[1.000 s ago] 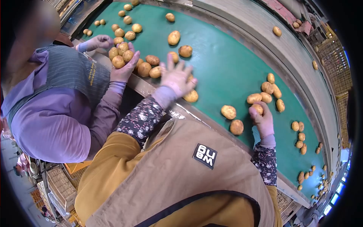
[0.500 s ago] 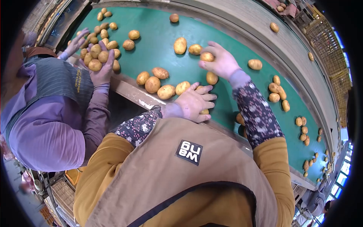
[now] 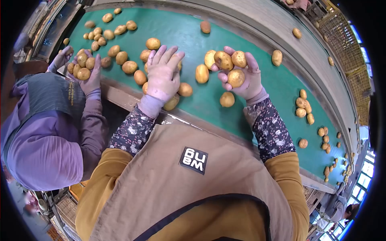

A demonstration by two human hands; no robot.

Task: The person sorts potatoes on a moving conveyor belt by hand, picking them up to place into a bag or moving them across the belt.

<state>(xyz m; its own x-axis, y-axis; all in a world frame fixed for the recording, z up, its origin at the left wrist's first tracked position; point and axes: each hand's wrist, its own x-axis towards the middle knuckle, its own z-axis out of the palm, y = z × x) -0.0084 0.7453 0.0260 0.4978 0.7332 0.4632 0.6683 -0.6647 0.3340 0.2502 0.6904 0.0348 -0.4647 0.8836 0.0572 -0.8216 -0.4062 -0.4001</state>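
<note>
My right hand (image 3: 250, 78) is turned palm up above the green belt (image 3: 185, 30), its fingers curled around a cluster of potatoes (image 3: 236, 78). Over the near side of the belt, my left hand (image 3: 164, 76) is palm down with fingers stretched out. It partly covers several potatoes, including a round one (image 3: 185, 89) beside its thumb side and another (image 3: 152, 43) beyond the fingertips. Two longish potatoes (image 3: 202, 74) lie between my hands, partly behind the right one's load. One more potato (image 3: 227, 99) rests on the belt below my right hand.
To my left, a co-worker in a purple sleeve (image 3: 48, 148) holds several potatoes (image 3: 83, 74) over the belt. A metal edge (image 3: 124, 96) runs along the belt's near side. More potatoes (image 3: 300, 103) lie to the right, and a wicker basket (image 3: 343, 48) stands beyond the far rail.
My left hand has moved left and farther over the belt. My right hand has turned palm up and now holds more potatoes. The loose potatoes on the right have shifted rightward.
</note>
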